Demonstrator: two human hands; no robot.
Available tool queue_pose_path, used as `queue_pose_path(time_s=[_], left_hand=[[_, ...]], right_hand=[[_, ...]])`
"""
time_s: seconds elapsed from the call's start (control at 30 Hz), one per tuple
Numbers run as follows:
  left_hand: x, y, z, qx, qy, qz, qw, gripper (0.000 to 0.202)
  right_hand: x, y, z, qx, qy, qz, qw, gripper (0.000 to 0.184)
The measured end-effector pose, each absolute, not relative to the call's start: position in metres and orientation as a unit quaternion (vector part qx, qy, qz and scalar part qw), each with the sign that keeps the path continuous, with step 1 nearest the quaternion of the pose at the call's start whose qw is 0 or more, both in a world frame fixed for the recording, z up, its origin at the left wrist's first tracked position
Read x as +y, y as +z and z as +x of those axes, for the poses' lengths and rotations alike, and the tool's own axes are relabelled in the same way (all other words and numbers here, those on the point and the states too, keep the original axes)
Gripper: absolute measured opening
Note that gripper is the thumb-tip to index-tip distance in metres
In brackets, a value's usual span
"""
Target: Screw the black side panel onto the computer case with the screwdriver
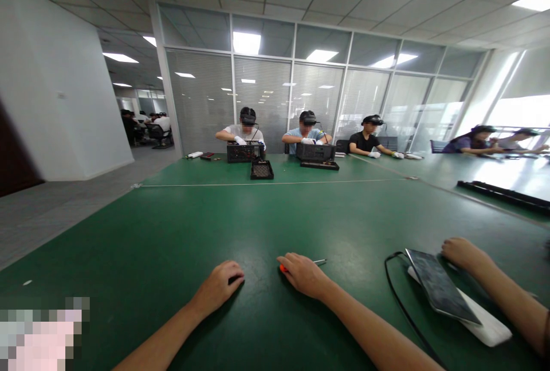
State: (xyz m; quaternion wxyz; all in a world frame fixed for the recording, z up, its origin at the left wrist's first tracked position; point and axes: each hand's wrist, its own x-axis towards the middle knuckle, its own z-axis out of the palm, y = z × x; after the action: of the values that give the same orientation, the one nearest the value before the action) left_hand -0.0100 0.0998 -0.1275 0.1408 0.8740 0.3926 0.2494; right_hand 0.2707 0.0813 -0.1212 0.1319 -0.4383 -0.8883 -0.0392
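My left hand (221, 285) rests on the green table (163, 233), its fingers loosely curled and a dark gap showing between thumb and forefinger. Nothing can be seen in it. A short way to the right, my right hand (304, 274) lies over a screwdriver (320, 261). The tool's orange-red handle shows under my fingertips, and its thin metal shaft sticks out past the far side of the hand. My palm hides the middle of it.
To my right, a dark-screened device (442, 285) leans on a white block (487, 319), with a black cable (397, 296) beside it. A neighbour's hand (466, 253) rests just beyond. Across the table, people in gloves handle black cases (315, 152); a black tray (262, 170) lies nearby.
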Motion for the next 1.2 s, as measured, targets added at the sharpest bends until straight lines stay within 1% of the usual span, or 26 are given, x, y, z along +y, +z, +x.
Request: queue_pose_path(time_s=[0.4, 0.83, 1.2], left_hand=[[0.0963, -0.1234, -0.0089, 0.405, 0.239, 0.871, 0.143, 0.023], [0.1013, -0.1311, -0.0100, 0.388, 0.263, 0.873, 0.136, 0.023], [0.0985, -0.1263, -0.0100, 0.391, 0.256, 0.873, 0.138, 0.021]], right_hand=[[0.0828, -0.1237, 0.2701, -0.885, -0.052, -0.444, 0.131, 0.028], [0.0830, -0.1248, 0.2711, -0.888, -0.039, -0.439, 0.132, 0.031], [0.0810, -0.1227, 0.2697, -0.886, -0.035, -0.444, 0.129, 0.031]])
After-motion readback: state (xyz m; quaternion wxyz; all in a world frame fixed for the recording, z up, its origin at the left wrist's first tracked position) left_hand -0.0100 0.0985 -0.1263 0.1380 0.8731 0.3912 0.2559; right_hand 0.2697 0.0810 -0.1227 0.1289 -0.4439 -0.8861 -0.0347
